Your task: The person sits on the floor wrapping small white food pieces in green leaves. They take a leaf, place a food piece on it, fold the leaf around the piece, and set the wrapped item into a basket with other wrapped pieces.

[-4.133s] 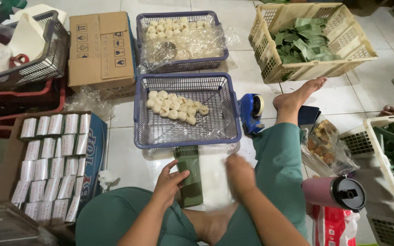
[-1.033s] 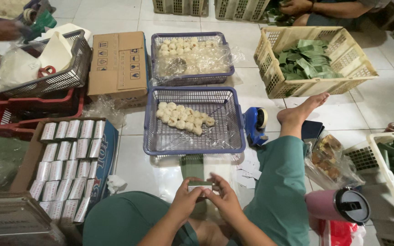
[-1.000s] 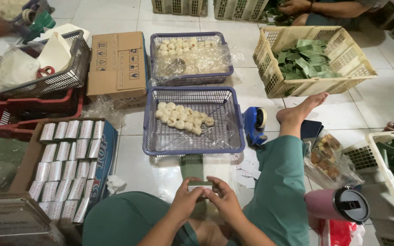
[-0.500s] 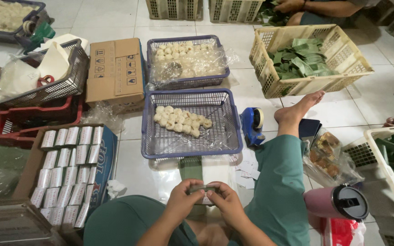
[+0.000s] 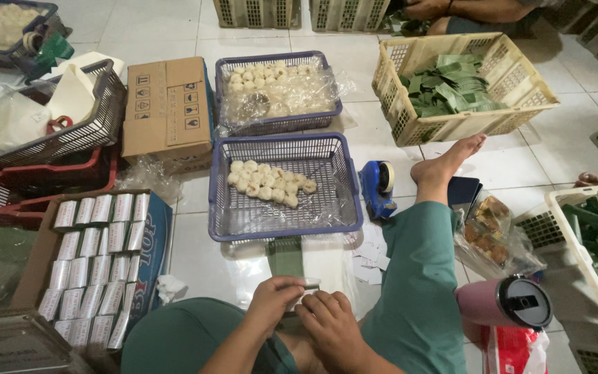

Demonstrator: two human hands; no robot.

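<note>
Head view shows our left hand (image 5: 275, 301) and right hand (image 5: 333, 325) meeting low over our lap, fingers of both pinched on one small pale wrapped piece (image 5: 304, 287). Just beyond lies one folded green leaf strip (image 5: 285, 256) on the white tiled floor (image 5: 195, 256), beside scattered white paper slips (image 5: 368, 253). One pink cylindrical flask with a black lid (image 5: 503, 303) lies right of our knee. Left sits one open cardboard box of white wrapped packets (image 5: 98, 256). Farther off, one blue wire basket holding a cluster of pale round dough balls (image 5: 268, 185), one blue tape dispenser (image 5: 378, 187) beside it. Beyond, a second blue basket under clear plastic film (image 5: 278, 90), one closed brown carton (image 5: 167, 111), and one yellow crate of green leaves (image 5: 458, 86).
</note>
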